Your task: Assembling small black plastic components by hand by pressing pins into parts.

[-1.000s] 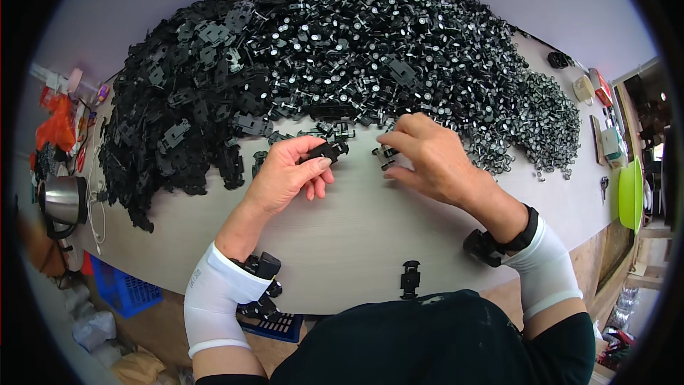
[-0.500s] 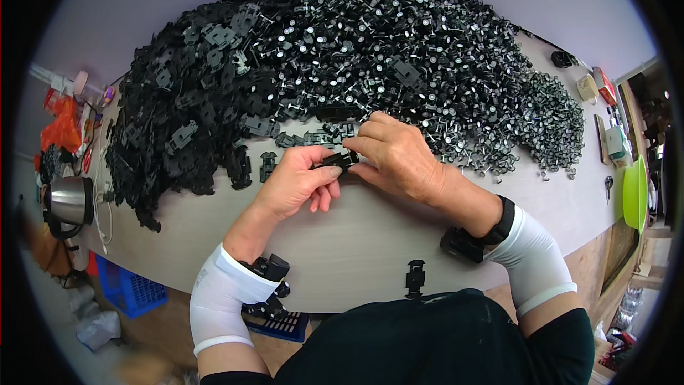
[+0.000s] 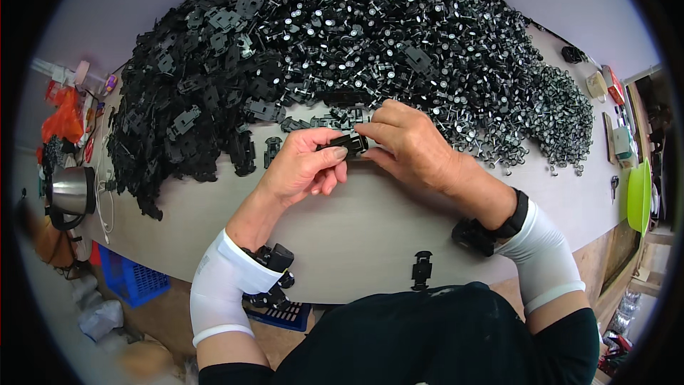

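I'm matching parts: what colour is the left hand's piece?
The piece is black; head view shows it best.

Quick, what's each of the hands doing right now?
Left hand: closed, holding a small black part.
Right hand: at the part's right end; whether it grips anything cannot be told.

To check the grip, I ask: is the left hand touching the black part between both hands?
Touching: the head view shows the left hand holding the black part, thumb laid on it.
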Demonstrator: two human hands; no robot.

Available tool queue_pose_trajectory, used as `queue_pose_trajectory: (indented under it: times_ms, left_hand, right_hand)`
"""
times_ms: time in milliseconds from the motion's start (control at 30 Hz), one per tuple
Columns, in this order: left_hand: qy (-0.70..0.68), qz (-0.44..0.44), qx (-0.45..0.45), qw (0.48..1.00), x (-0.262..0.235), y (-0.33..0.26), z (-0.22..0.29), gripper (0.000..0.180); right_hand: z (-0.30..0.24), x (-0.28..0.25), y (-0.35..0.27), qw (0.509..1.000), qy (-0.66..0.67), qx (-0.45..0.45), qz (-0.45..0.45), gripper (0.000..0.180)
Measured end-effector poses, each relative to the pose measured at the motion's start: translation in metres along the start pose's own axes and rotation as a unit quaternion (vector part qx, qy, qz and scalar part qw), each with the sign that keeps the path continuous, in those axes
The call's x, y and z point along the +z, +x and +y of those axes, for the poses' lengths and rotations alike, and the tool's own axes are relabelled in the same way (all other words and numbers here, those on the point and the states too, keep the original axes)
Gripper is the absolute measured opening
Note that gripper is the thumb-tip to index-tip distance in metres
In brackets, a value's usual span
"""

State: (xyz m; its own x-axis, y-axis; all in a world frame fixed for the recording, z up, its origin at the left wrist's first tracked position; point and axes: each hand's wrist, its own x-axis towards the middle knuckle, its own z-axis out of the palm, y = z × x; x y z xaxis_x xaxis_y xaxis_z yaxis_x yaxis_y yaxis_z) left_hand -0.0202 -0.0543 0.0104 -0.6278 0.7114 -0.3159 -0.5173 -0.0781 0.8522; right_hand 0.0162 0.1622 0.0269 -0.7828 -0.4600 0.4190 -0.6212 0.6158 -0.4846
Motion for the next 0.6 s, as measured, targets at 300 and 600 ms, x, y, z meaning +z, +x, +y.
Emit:
queue_pose_trajectory:
  times_ms: [300, 600]
  left_hand:
    - [-0.013, -0.047, 0.015, 0.999, -0.004, -0.002, 0.005, 0.023]
    - [-0.123, 0.033, 0.131, 0.983, -0.001, 0.007, -0.001, 0.035]
  right_hand:
    - [-0.005, 0.014, -0.002, 0.992, 0.11, 0.02, 0.063, 0.032]
    - [-0.01, 0.022, 0.014, 0.964, 0.19, 0.176, 0.055, 0.027]
